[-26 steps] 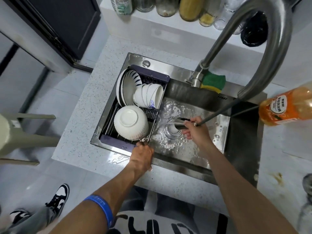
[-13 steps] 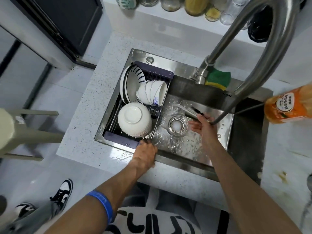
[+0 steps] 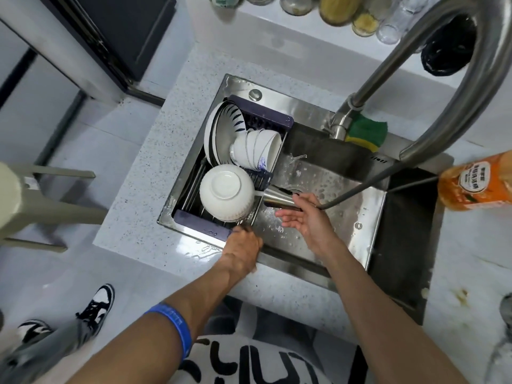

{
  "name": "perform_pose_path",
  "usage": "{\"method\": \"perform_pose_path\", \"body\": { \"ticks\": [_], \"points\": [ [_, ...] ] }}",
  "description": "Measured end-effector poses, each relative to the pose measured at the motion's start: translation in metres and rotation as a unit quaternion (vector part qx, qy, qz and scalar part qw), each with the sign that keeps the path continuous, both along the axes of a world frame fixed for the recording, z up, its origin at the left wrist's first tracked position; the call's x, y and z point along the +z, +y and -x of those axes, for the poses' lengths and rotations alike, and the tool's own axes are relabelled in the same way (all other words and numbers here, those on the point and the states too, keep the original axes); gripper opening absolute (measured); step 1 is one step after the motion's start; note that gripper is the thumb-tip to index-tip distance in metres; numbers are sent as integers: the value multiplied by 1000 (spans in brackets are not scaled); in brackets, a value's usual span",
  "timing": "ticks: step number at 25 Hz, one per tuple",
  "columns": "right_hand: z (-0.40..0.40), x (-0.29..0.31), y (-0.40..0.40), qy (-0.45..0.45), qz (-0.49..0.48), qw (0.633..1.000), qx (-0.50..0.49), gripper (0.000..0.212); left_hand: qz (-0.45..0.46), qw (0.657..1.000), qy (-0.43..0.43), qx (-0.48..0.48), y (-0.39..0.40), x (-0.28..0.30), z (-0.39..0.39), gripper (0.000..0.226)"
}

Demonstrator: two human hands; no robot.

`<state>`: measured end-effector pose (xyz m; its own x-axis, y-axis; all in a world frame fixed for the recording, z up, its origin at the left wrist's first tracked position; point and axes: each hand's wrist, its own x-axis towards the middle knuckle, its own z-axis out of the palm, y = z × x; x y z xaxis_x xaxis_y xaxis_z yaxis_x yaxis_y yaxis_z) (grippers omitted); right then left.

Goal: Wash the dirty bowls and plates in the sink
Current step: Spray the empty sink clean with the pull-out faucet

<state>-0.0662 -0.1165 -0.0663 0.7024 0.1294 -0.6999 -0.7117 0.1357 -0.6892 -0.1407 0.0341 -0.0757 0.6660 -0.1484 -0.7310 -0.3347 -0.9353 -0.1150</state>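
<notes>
The orange plastic bottle (image 3: 476,182), lying to the right of the stainless steel sink (image 3: 357,225), carries a white oval label with dark printed characters, too small and blurred to read. The white shirt (image 3: 266,364) below the sink bears large black letters, cut off and unreadable. The blue wristband (image 3: 174,328) on the arm nearer the sink's near edge shows faint embossed marks that cannot be made out.
</notes>
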Motion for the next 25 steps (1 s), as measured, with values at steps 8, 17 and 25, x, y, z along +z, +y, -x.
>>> {"method": "perform_pose_path", "body": {
  "ticks": [8,17,25],
  "points": [
    [14,-3,-9,-31,113,989,88,8,16,1000,2,26,2,-4,4,58],
    [15,5,-33,-120,311,927,172,9,4,1000,12,19,2,-8,3,61],
    [-25,-13,-18,-93,174,980,-3,11,0,1000,-3,12,1,-12,6,58]
  ]
}}
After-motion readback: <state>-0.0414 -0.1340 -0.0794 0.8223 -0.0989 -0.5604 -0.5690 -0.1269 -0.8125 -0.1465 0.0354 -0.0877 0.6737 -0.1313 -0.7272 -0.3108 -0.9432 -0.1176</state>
